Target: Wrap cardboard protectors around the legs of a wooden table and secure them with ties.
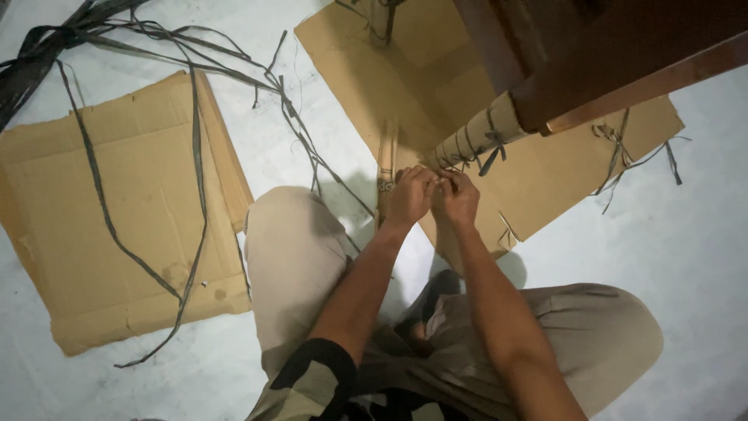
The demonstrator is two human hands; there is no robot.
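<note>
Two hands point(433, 196), one cardboard-wrapped leg point(479, 134)

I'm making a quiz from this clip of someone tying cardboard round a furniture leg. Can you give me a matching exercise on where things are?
Things:
1. hands
2. flat cardboard sheet
3. bundle of dark straps
4. dark wooden furniture

Places:
A. top left corner
B. top right
C. on the floor, left
D. at the lower end of the wrapped leg

Pairs: 1-D, 2-C, 3-A, 4-B

cardboard-wrapped furniture leg point(477, 134), slanted, tied with grey plastic strap point(492, 144), lower end over cardboard sheet.
</note>
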